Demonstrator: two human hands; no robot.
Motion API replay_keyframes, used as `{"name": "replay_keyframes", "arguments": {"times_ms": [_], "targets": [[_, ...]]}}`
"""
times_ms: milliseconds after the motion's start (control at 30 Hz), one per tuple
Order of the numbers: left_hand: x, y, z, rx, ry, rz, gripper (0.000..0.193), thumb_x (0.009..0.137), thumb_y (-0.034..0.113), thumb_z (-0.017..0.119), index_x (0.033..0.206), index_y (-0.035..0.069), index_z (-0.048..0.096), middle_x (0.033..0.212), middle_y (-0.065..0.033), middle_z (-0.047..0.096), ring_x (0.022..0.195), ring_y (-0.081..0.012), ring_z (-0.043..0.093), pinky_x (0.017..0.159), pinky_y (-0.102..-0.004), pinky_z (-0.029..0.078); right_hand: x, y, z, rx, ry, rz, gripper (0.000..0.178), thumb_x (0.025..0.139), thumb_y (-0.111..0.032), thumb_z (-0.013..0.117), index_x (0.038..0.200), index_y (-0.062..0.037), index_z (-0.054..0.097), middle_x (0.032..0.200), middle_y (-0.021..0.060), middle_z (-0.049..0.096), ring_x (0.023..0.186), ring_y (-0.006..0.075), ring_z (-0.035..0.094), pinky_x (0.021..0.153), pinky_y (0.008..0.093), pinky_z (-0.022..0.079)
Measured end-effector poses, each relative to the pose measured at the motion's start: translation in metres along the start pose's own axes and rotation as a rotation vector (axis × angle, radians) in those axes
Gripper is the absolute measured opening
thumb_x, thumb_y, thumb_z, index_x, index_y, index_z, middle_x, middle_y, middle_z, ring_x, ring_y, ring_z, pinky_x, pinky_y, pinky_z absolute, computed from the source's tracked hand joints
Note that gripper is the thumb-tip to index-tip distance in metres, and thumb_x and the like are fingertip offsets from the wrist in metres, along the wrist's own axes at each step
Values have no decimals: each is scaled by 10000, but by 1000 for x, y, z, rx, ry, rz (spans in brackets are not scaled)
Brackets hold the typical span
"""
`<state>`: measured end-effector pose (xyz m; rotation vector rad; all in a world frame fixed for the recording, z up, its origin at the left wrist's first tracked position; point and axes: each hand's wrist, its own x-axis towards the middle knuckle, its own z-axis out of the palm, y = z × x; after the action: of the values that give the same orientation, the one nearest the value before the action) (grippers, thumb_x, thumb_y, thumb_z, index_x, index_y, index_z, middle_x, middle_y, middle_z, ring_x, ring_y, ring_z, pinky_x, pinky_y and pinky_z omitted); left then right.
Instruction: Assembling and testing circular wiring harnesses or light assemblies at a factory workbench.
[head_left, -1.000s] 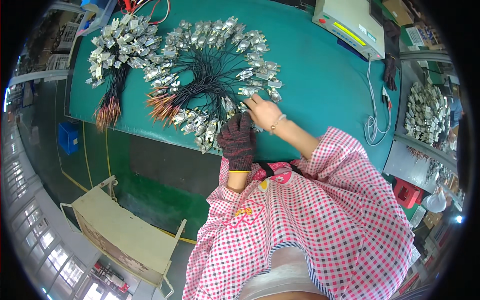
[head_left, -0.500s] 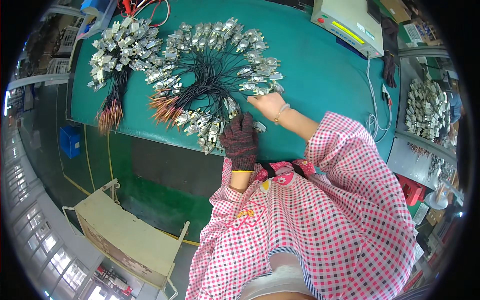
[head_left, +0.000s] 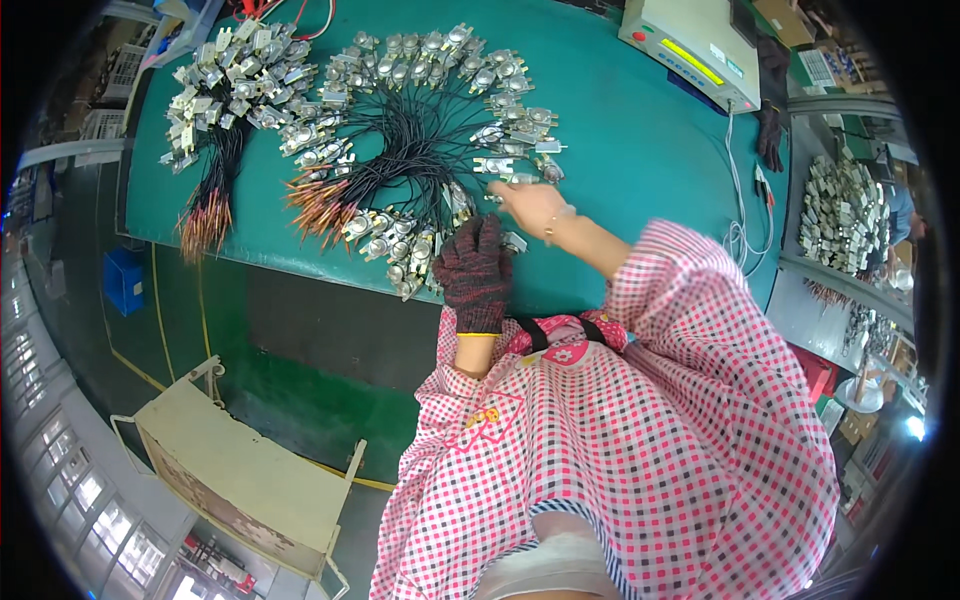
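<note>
My left hand (head_left: pixel 474 275), in a dark knitted glove with a yellow cuff edge, rests at the table's near edge with its fingers bent together; their grip is hidden. Against its right side lies a small metal part (head_left: pixel 515 242). Bare and wearing a bracelet, my right hand (head_left: pixel 535 210) is just beyond, thumb and fingers pinched; what is between them is too small to make out. Clear-and-silver parts (head_left: pixel 398 70) on black wires (head_left: pixel 410 150) fan out in a ring beside my hands. Their copper-coloured wire ends (head_left: pixel 318 205) are bunched to the left.
A second bundle of wired metal parts (head_left: pixel 240 85) lies at the table's left. At the far right stands a beige instrument (head_left: pixel 690 45) with a lit display and a grey cable (head_left: pixel 733 190). A cream cart (head_left: pixel 240 470) and a blue bin (head_left: pixel 124 281) stand on the floor.
The view has shifted slightly, moving the table up and left in the picture. My right hand has drawn a little nearer to me, its fingers closing in beside the gloved hand.
</note>
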<state>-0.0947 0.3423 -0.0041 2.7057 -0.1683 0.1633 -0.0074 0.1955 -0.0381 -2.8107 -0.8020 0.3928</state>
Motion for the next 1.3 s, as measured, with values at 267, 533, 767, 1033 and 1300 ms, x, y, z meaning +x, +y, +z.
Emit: {"name": "replay_keyframes", "arguments": {"times_ms": [267, 533, 767, 1033, 1300], "targets": [[0, 2, 1, 33, 39, 30, 563, 686, 256, 632, 1234, 236, 504, 1192, -67, 494, 1050, -267, 494, 854, -496, 333, -69, -44, 26, 437, 217, 198, 567, 686, -88, 650, 1196, -50, 405, 1017, 133, 498, 1006, 301, 485, 870, 378, 396], [-1, 7, 1, 28, 30, 54, 620, 700, 251, 614, 1298, 229, 452, 1198, -75, 487, 1045, -275, 485, 871, -498, 330, -70, -4, 15, 421, 256, -13, 446, 776, -151, 612, 1181, -46, 457, 948, 125, 513, 912, 301, 522, 817, 372, 440], [2, 1, -3, 17, -10, 9, 669, 727, 255, 583, 1357, 167, 376, 1220, -125, 465, 1025, -313, 487, 865, -508, 339, -82, 24, -27, 472, 327, 169, 405, 834, -211, 559, 1170, -17, 445, 972, 199, 555, 894, 355, 551, 783, 428, 446], [9, 8, -4, 89, -115, -46, 647, 714, 251, 597, 1325, 167, 400, 1230, -109, 461, 1061, -329, 479, 872, -537, 330, -86, -1, 4, 201, 39, 214, 296, 875, -277, 499, 993, -16, 423, 748, 187, 606, 647, 360, 607, 571, 435, 492], [7, 10, 2, 139, -108, -34, 660, 709, 262, 605, 1327, 165, 394, 1247, -92, 456, 1052, -314, 483, 869, -536, 325, -51, -23, 39, -27, -85, 301, 219, 823, -112, 458, 906, 88, 494, 688, 182, 635, 602, 294, 652, 514, 375, 518]]}}
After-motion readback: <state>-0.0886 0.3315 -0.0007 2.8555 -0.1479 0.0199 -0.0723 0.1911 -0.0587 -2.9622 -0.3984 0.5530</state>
